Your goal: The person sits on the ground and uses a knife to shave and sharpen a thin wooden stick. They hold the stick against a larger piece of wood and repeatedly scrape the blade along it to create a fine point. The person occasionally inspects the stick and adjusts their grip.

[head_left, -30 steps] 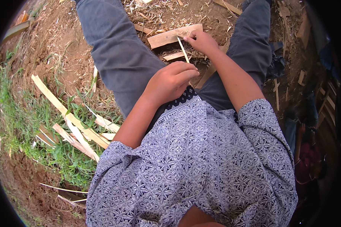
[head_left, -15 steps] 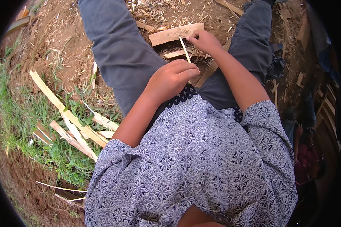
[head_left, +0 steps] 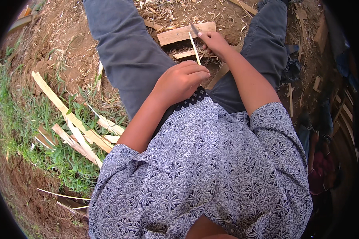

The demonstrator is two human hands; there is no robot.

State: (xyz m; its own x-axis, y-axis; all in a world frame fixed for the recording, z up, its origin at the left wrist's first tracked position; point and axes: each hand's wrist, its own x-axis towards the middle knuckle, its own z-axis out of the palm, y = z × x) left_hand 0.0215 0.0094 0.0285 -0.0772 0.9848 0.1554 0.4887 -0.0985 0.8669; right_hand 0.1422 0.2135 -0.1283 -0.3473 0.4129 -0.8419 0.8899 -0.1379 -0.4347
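Between my legs, my left hand [head_left: 184, 81] is closed around the near end of a thin, pale wooden stick [head_left: 194, 48]. The stick's pointed far end rises toward a flat piece of wood [head_left: 175, 36] on the ground. In my right hand [head_left: 214, 43] is a knife [head_left: 194, 29], its dark blade pointing up and left over that flat wood. The blade is apart from the stick's tip. My right fingers wrap the handle and hide most of it.
Long split wood strips [head_left: 64, 109] lie on the grass to my left. Shavings [head_left: 169, 12] litter the soil ahead, with another board piece [head_left: 186, 54] below the flat one. At the right edge, a person in dark red [head_left: 322, 167] sits in shadow.
My right hand has turned upward, and the knife blade now shows, lifted off the stick. My left hand and the stick stay in nearly the same place.
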